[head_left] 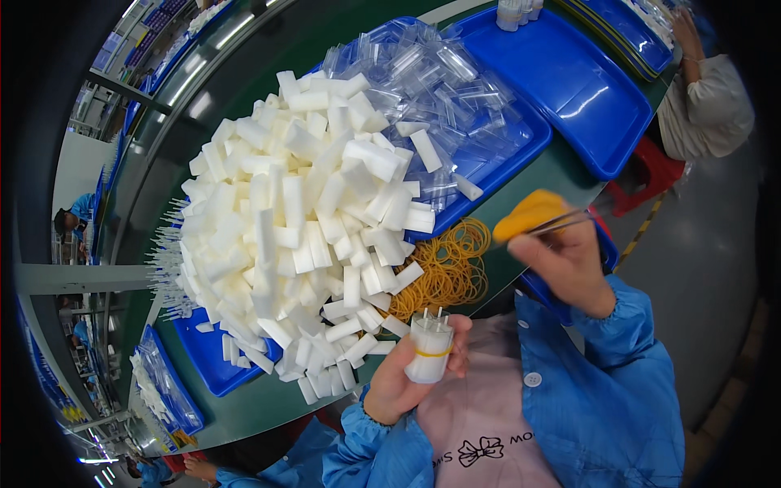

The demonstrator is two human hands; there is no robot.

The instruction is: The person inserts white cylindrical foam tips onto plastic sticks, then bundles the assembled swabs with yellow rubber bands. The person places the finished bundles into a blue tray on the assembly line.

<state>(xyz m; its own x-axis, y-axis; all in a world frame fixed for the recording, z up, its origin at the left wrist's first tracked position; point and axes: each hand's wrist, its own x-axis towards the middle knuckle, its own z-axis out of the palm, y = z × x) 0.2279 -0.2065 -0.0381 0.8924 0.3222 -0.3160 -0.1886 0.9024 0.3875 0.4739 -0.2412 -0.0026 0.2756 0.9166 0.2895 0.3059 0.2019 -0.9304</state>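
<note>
My left hand is closed around a small bundle of clear plastic tubes with white contents. A yellow rubber band circles the bundle, and thin white tips stick up from its top. To the right, raised above the table edge, my right hand grips a thin metal tool like tweezers. A yellow-orange, blurred thing is at its fingers; I cannot tell if it is worn or held. Between the hands and the tray lies a heap of loose rubber bands.
A big pile of white foam blocks covers the table's middle. Behind it, a blue tray holds clear plastic tubes. Another blue tray stands at far right. Thin white pieces poke out left. Co-workers sit nearby, one sleeve at upper right.
</note>
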